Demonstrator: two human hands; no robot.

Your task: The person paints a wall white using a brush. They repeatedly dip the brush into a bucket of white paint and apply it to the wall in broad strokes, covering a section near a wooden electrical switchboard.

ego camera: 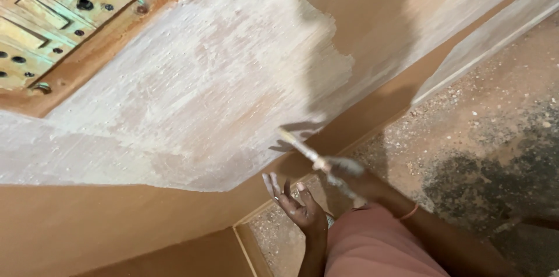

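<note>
Paintbrush [303, 147] (slim handle) against chalky wall [192, 96]

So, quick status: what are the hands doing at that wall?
Right hand grips a putty knife, blade tip at the wall. Left hand open, empty. White filler patch part-spread; nothing blocking.

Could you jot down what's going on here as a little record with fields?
Right hand: grips a paintbrush, its tip at the wall
Left hand: open, fingers spread, holding nothing
Wall: patchy whitish coat over brown, lower band bare brown
Upper left: a vent block with round holes
Floor: speckled, with a dark patch
</note>
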